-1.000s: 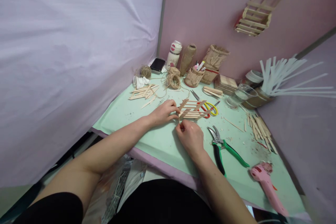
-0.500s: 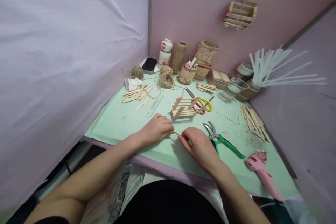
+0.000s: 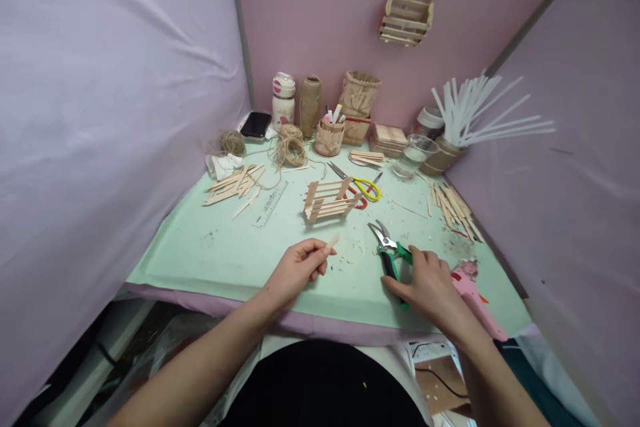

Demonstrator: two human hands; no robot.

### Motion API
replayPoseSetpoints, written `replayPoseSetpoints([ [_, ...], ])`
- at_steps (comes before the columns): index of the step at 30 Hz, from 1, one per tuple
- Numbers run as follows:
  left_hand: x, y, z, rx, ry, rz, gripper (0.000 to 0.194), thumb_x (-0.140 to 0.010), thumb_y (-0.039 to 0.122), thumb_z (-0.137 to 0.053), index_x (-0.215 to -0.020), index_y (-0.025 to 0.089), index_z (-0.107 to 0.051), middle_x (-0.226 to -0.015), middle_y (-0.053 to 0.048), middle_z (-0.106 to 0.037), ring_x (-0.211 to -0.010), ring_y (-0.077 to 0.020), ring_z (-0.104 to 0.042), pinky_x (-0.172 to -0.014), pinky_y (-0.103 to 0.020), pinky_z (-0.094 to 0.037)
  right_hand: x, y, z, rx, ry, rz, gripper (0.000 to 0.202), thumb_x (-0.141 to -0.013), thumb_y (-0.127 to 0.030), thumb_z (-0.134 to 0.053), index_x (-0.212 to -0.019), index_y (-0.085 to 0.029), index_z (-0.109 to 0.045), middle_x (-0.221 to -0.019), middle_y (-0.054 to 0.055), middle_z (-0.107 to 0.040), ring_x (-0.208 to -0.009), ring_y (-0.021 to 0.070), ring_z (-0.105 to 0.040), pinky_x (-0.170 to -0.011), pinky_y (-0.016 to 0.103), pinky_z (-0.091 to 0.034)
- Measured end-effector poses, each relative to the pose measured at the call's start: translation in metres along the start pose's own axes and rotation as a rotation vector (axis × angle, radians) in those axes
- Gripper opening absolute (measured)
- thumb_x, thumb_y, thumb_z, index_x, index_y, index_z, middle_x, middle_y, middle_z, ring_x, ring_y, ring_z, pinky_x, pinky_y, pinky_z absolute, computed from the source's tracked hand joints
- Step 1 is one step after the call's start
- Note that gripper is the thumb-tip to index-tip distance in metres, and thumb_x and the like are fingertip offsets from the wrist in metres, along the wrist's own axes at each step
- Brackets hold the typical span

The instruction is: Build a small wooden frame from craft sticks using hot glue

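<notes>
A short, pale piece of wooden stick (image 3: 333,241) is pinched between the thumb and fingers of my left hand (image 3: 303,264), above the front middle of the table. My right hand (image 3: 425,283) lies over the handles of the pruning shears (image 3: 386,243), thumb by one handle and fingers spread across the other. The shears rest on the table with blades parted, and part of their green handle is hidden under that hand. Behind my left hand stands a small slatted frame of craft sticks (image 3: 330,201).
Scissors (image 3: 367,188) lie behind the frame, and a clear ruler (image 3: 270,205) to its left. Loose sticks (image 3: 235,185) lie at left and more sticks (image 3: 455,209) at right. A pink glue gun (image 3: 477,303) is beside my right hand. A cup of water (image 3: 414,159) stands farther back.
My hands have come apart. The left keeps the stick piece, its end now pointing up; the right has let go and moved right onto the shears' handles. The view has shifted right.
</notes>
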State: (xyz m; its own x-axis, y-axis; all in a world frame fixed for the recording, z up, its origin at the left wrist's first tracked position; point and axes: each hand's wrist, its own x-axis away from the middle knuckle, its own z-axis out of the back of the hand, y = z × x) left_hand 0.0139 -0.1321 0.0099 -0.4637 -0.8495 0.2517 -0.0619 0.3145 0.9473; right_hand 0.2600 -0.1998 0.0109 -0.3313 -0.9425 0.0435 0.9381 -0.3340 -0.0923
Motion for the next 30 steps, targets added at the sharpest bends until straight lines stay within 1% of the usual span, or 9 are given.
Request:
replayPoseSetpoints([
  [3, 0.001, 0.002, -0.004, 0.047, 0.033, 0.029, 0.031, -0.081, 0.044, -0.062, -0.089, 0.014, -0.063, -0.059, 0.004, -0.049, -0.049, -0.0049, -0.034, -0.048, -0.02, -0.022, 0.008, 0.0, 0.014, -0.253, -0.048, -0.028, 0.077, -0.069, -0.048, -0.059, -0.133, -0.006, -0.048, -0.123, 0.022, -0.055, -0.117, 0.0389, -0.051, -0.099, 0.052, -0.04],
  [5, 0.002, 0.003, -0.008, 0.083, 0.041, 0.048, 0.032, -0.079, 0.044, -0.063, -0.088, 0.014, -0.062, -0.059, 0.004, -0.048, -0.048, -0.0043, -0.033, -0.047, -0.019, -0.02, 0.02, 0.004, 0.026, -0.515, -0.172, 0.014, 0.073, -0.07, -0.048, -0.057, -0.133, -0.013, -0.049, -0.128, 0.018, -0.056, -0.119, 0.0349, -0.052, -0.1, 0.048, -0.042],
  [7, 0.002, 0.003, -0.012, 0.142, 0.037, 0.05, 0.031, -0.077, 0.044, -0.065, -0.086, 0.014, -0.061, -0.059, 0.005, -0.045, -0.048, -0.0042, -0.032, -0.046, -0.019, -0.019, 0.035, 0.006, 0.036, -0.752, -0.349, 0.07, 0.068, -0.071, -0.046, -0.057, -0.132, -0.018, -0.051, -0.13, 0.015, -0.057, -0.119, 0.0332, -0.054, -0.097, 0.046, -0.046],
  [10, 0.0, 0.003, -0.02, 0.214, 0.027, 0.034, 0.029, -0.076, 0.042, -0.066, -0.084, 0.014, -0.06, -0.059, 0.005, -0.042, -0.05, -0.0044, -0.031, -0.045, -0.018, -0.019, 0.056, 0.003, 0.042, -0.96, -0.505, 0.105, 0.066, -0.071, -0.045, -0.058, -0.132, -0.019, -0.053, -0.133, 0.015, -0.057, -0.121, 0.0345, -0.054, -0.095, 0.046, -0.049],
  [16, 0.0, 0.004, -0.031, 0.128, -0.02, 0.031, 0.026, -0.08, 0.04, -0.061, -0.084, 0.014, -0.059, -0.059, 0.006, -0.041, -0.049, -0.0045, -0.029, -0.045, -0.018, -0.018, 0.071, -0.011, 0.036, -1.038, -0.548, 0.059, 0.065, -0.069, -0.032, -0.057, -0.132, -0.018, -0.051, -0.138, 0.014, -0.053, -0.124, 0.0312, -0.051, -0.102, 0.044, -0.043],
  [20, 0.001, 0.003, -0.036, 0.012, -0.058, 0.042, 0.027, -0.083, 0.042, -0.056, -0.083, 0.015, -0.058, -0.058, 0.006, -0.042, -0.047, -0.0046, -0.03, -0.045, -0.019, -0.02, 0.07, -0.017, 0.037, -1.066, -0.569, 0.057, 0.063, -0.069, -0.031, -0.057, -0.13, -0.019, -0.052, -0.132, 0.012, -0.057, -0.123, 0.0309, -0.051, -0.104, 0.045, -0.041],
  [25, -0.001, 0.001, -0.04, -0.096, -0.105, 0.053, 0.028, -0.084, 0.042, -0.053, -0.083, 0.015, -0.058, -0.059, 0.006, -0.045, -0.046, -0.0051, -0.032, -0.046, -0.02, -0.023, 0.069, -0.02, 0.042, -1.096, -0.574, 0.044, 0.063, -0.069, -0.031, -0.057, -0.13, -0.017, -0.05, -0.132, 0.013, -0.057, -0.123, 0.0303, -0.05, -0.106, 0.045, -0.038],
  [27, -0.002, 0.001, -0.041, -0.137, -0.122, 0.055, 0.027, -0.084, 0.042, -0.053, -0.081, 0.015, -0.058, -0.059, 0.006, -0.046, -0.047, -0.0055, -0.033, -0.047, -0.021, -0.025, 0.069, -0.021, 0.044, -1.097, -0.583, 0.044, 0.061, -0.07, -0.032, -0.057, -0.129, -0.016, -0.051, -0.128, 0.013, -0.058, -0.121, 0.0294, -0.052, -0.104, 0.043, -0.04],
  [30, -0.004, 0.0, -0.042, -0.167, -0.142, 0.056, 0.028, -0.083, 0.042, -0.053, -0.08, 0.015, -0.058, -0.058, 0.005, -0.046, -0.046, -0.0061, -0.034, -0.047, -0.021, -0.026, 0.068, -0.021, 0.044, -1.077, -0.594, 0.073, 0.056, -0.072, -0.031, -0.054, -0.125, -0.017, -0.053, -0.115, 0.01, -0.063, -0.111, 0.0281, -0.056, -0.097, 0.041, -0.044],
])
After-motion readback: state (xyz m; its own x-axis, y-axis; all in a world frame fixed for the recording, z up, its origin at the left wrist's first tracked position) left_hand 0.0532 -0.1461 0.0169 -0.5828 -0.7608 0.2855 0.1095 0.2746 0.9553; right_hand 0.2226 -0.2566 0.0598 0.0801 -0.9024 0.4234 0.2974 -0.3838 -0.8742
